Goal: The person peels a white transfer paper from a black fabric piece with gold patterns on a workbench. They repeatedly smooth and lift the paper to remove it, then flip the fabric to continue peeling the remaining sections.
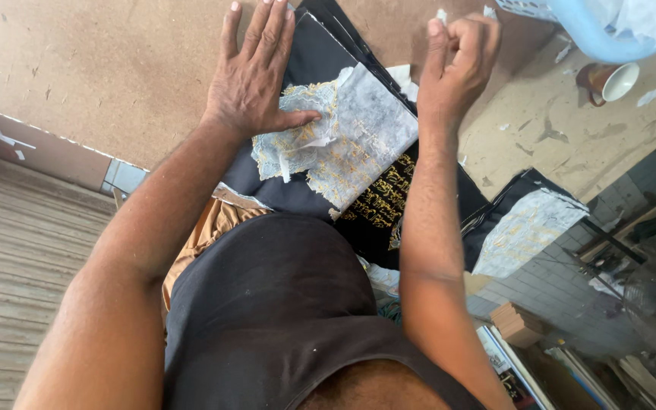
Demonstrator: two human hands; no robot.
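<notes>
A stack of black cloth pieces [309,53] with gold embroidery lies at the edge of a brown board table [115,68]. Thin white backing paper [358,133], partly torn, covers the top piece. My left hand [256,72] lies flat on the cloth, fingers spread, thumb pressing the paper. My right hand [457,64] is raised just right of the stack, fingers curled and pinching a small white scrap of paper [439,15]. Gold embroidered lettering [381,201] shows on the black cloth below the paper.
Another black piece with white paper [525,224] hangs off the table at the right. A brown cup [609,80] and a light blue plastic object [590,30] stand at the far right on the paint-stained tabletop. Paper scraps lie scattered around. Grey plank floor [17,250] lies left.
</notes>
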